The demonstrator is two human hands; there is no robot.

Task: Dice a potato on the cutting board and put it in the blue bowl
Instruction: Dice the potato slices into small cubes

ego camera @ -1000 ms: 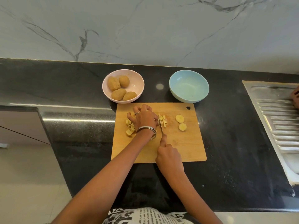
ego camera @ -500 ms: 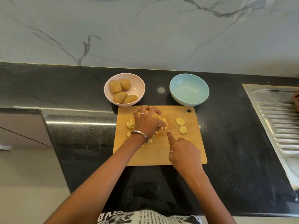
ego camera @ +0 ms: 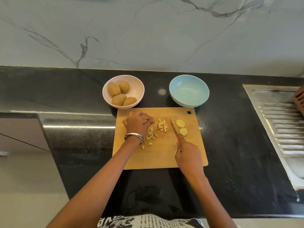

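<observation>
On the cutting board (ego camera: 158,158), start from your fingers: your left hand (ego camera: 138,125) has its fingers curled down over some of the diced potato (ego camera: 151,133) at the board's 10 o'clock, seemingly gathering a pinch of it, though how much it grips is hidden under the knuckles. Your right hand (ego camera: 187,153) is clenched round the handle of the knife (ego camera: 174,130), whose blade slants toward 11 o'clock and lies between a small heap of cut sticks (ego camera: 162,126) and two round slices (ego camera: 181,127) at the board's 2 o'clock. Outward from there, the blue bowl (ego camera: 189,91) stands on the dark surface (ego camera: 238,145) just past the board at 1 o'clock, and nothing has gone into it. A pink bowl (ego camera: 123,91) holding four whole potatoes sits at 11 o'clock. By my reading you are past halfway on the cutting: most of the potato is in cubes and sticks, but the sticks want cross-cuts, the two slices are untouched, and the whole transfer remains. Against half a second ago, your left hand has pulled back toward 9 o'clock, uncovering the sticks, and the knife blade is now plainly in view.
</observation>
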